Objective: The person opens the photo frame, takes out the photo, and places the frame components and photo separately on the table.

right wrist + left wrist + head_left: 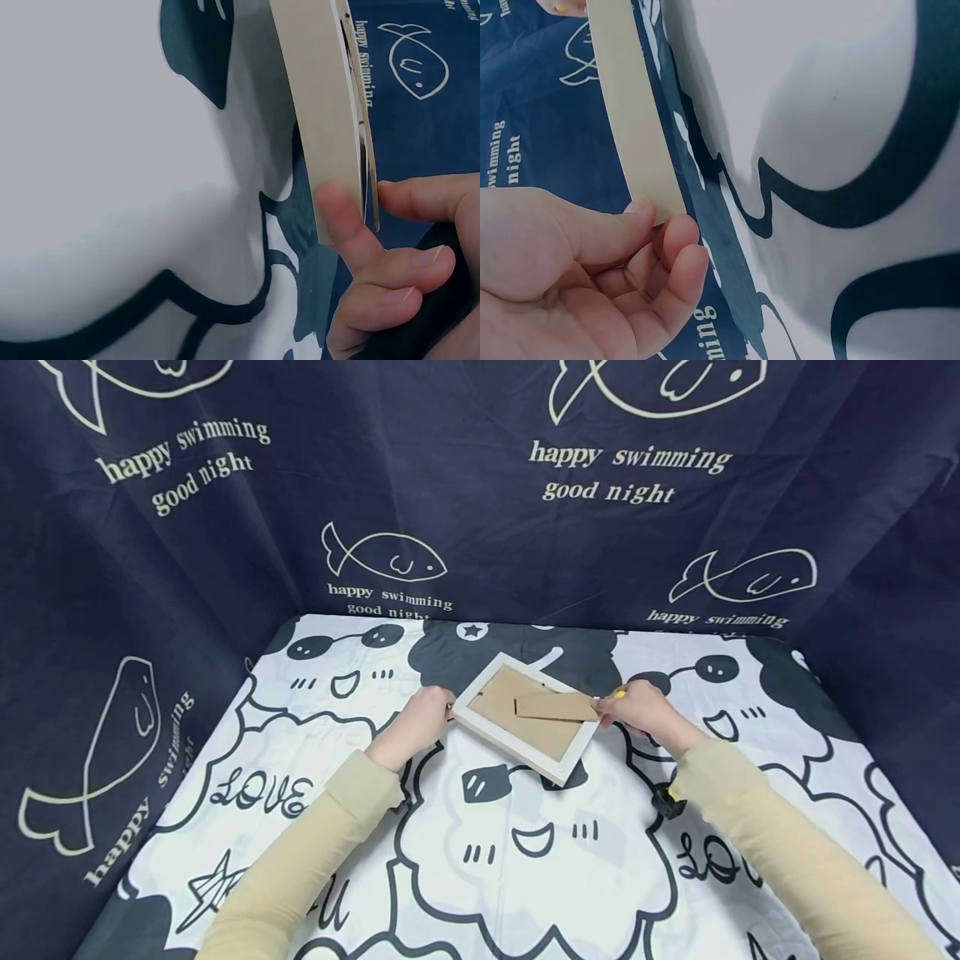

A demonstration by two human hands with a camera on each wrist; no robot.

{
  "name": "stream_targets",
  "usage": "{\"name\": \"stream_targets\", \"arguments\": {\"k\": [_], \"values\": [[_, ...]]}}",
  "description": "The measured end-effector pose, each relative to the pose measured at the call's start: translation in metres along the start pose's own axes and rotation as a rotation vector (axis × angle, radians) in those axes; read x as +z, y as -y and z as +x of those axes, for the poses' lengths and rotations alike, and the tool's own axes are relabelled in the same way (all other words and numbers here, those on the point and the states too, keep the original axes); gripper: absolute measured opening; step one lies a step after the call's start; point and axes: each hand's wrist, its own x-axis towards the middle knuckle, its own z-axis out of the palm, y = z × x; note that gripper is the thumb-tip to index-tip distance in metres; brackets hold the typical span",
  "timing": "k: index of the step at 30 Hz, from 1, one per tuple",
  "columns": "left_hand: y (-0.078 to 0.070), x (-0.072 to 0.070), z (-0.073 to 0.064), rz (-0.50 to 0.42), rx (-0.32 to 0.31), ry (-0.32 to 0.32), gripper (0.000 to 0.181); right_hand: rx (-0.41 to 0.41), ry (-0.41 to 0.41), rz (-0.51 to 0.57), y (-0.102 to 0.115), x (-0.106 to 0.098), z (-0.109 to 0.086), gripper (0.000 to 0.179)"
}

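A white picture frame (pixel 502 735) is held tilted above the cloth, its brown backing board (pixel 495 693) facing up. A brown easel leg (pixel 555 706) lies slantwise over the backing toward the right corner. My left hand (pixel 412 727) grips the left corner; in the left wrist view its thumb and fingers pinch the end of the pale frame edge (pixel 634 97). At the opposite corner is my right hand (pixel 645 710). In the right wrist view, one finger lies on the frame's side (pixel 315 112) and the thumb touches the thin leg (pixel 373 172), gripping both.
Beneath the hands spreads a white cloth (pixel 480 877) with black cartoon sheep. Dark blue curtains (pixel 480 468) printed with fish and lettering enclose the back and sides. A small black device (pixel 667 802) is at the right wrist.
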Motion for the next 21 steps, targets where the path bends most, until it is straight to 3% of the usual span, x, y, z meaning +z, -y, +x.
{"name": "stream_targets", "arguments": {"k": [8, 16, 21], "values": [[0.002, 0.002, 0.01, 0.044, 0.038, -0.025, 0.013, 0.008, 0.015, 0.035, -0.008, 0.007, -0.008, 0.036], [0.004, 0.003, 0.019, 0.068, 0.074, -0.002, 0.014, 0.033, 0.029, 0.071, -0.008, 0.009, -0.016, 0.032], [0.007, 0.005, 0.026, 0.077, 0.113, 0.006, 0.023, 0.049, 0.048, 0.086, -0.011, 0.009, -0.018, 0.034]]}}
